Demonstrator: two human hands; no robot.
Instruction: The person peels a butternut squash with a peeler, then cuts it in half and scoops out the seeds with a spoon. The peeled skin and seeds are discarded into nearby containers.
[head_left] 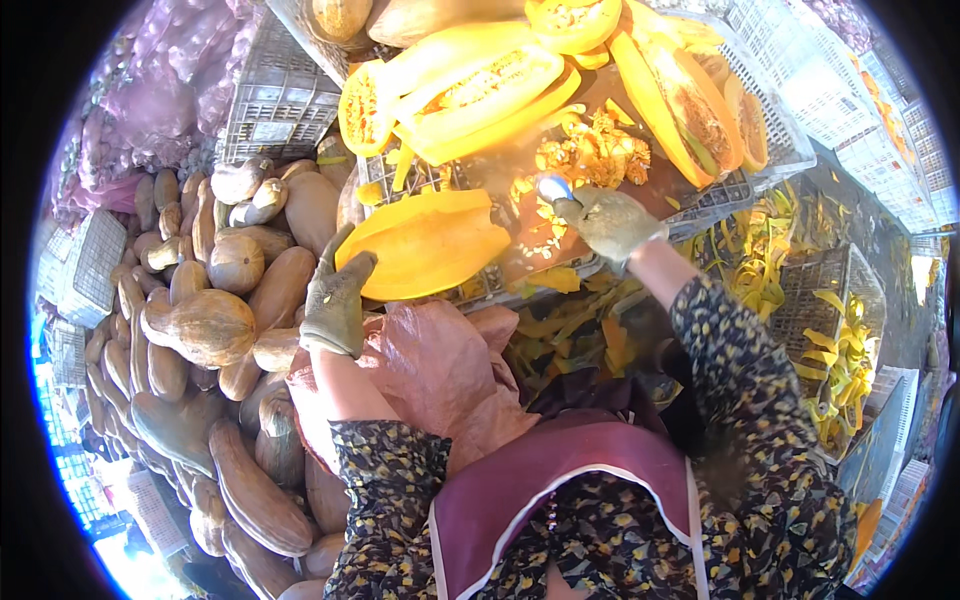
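My left hand [337,300], in a grey-green work glove, grips the left end of a peeled yellow pumpkin piece [435,245], with the smooth outer side up. To its right, my gloved right hand [610,225] is closed round a small tool with a blue and white end [553,187]; its exact kind is hard to make out. Just beyond that hand lies a heap of orange pulp and seeds [597,150] on a brown board [655,198]. Loose pale seeds lie between the tool and the pumpkin piece. Cut pumpkin halves [480,85] are piled behind, some showing their seedy hollows.
Many unpeeled tan pumpkins [212,328] are heaped at the left. A pink sack [430,365] sits below the pumpkin piece. At the right, a crate [865,300] holds yellow peelings, and more peelings [755,255] litter the ground. White plastic crates [780,60] stand at the far right.
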